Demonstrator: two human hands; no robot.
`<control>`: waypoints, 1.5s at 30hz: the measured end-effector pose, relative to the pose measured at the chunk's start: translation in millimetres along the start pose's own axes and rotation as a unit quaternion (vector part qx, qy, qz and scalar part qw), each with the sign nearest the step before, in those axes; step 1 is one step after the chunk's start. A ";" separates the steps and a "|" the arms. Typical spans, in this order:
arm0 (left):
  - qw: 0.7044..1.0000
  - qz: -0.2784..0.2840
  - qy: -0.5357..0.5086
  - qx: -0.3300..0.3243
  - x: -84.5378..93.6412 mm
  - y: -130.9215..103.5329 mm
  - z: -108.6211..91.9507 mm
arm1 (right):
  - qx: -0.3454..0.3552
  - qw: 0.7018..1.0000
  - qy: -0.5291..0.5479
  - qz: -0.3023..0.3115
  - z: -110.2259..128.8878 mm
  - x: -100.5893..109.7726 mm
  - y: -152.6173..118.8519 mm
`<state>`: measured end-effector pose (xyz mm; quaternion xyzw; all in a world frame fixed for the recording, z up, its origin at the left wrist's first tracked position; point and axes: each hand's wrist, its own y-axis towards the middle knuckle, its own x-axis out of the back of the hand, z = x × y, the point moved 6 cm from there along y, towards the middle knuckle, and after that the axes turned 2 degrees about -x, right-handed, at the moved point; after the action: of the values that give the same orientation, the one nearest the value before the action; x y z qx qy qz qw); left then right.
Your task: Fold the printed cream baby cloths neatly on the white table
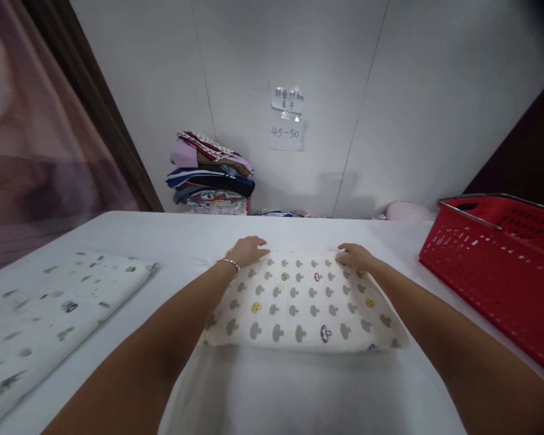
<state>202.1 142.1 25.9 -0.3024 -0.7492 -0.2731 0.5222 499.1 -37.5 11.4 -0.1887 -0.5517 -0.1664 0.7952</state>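
From my remote seat I see the mushroom-print cloth (306, 299) lying flat at lower centre of the frame. My left hand (250, 249) rests at its upper-left corner, fingers parted; my right hand (357, 257) bends over the upper-right corner, though I cannot tell whether it pinches fabric. A red plastic basket (494, 266) stands at frame right.

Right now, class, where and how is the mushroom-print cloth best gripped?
Probably pinch the far corners of the mushroom-print cloth, coming from left and right: it lies flat with a straight far edge, and the left hand and right hand are at those corners.
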 end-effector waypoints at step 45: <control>0.993 0.044 0.060 -0.096 -57.2 -31.8 -39.4 | 0.118 0.986 -0.119 0.010 35.5 -47.7 -38.6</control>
<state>218.4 82.6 -19.2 -0.3665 -0.6726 -0.3388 0.5463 435.9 -51.4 -17.5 -0.1178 -0.6558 -0.0685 0.7425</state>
